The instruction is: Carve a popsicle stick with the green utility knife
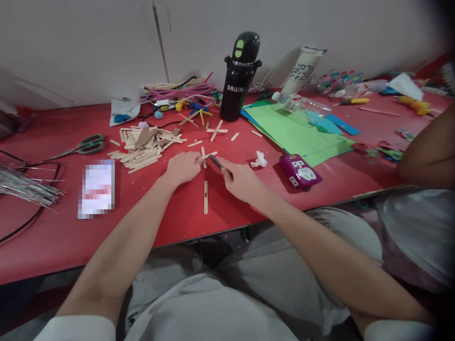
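Observation:
My left hand (184,168) has its fingertips closed on a wooden craft stick, part of a small cross of craft sticks (204,161) lying at the fingers. My right hand (245,182) grips a dark narrow tool that looks like a craft knife (215,162); its tip meets the crossed sticks, though the exact contact is too small to make out. Closer to the table edge lies a single craft stick (205,208) with a slot in its middle. Beyond the hands rests another stick cross (216,131).
Left of my hands are a heap of craft sticks (142,147), scissors (88,144) and a blurred rectangle (97,189). A black bottle (234,90) stands behind. To the right are crumpled tissue (259,159), a purple power socket (300,171), green paper (295,135) and another person's arm (428,151).

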Demonstrator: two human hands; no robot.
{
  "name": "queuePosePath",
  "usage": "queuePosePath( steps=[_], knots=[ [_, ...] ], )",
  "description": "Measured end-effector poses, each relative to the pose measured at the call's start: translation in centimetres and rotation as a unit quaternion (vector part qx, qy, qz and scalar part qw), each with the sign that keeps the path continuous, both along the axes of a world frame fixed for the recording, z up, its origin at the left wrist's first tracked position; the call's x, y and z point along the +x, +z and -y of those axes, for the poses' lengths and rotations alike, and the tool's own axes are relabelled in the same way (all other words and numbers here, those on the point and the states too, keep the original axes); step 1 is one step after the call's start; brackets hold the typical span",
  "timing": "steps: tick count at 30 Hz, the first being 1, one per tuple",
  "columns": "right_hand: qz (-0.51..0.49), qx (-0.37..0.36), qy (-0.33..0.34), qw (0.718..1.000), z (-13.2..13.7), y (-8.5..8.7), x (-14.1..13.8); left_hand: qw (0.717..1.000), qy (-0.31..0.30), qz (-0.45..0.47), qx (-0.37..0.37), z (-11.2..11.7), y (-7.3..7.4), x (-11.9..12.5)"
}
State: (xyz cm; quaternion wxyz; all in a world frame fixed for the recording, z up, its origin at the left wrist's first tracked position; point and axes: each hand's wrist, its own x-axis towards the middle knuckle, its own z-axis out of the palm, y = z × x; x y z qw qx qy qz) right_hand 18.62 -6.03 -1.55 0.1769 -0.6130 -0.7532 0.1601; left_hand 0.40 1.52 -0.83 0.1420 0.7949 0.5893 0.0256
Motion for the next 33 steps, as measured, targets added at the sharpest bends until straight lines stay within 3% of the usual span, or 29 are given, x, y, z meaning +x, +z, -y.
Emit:
queuePosePath(
  steps=[24, 33],
  knots=[
    [0.032, 0.001, -0.004, 0.999, 0.0, 0.3, 0.1, 1.000, -0.001, 0.005, -0.001, 0.0, 0.1, 0.0],
    [0.082, -0.022, -0.004, 0.996, 0.3, 1.2, -0.5, 1.000, 0.000, 0.004, 0.005, 0.0, 0.0, 0.0]
  ],
)
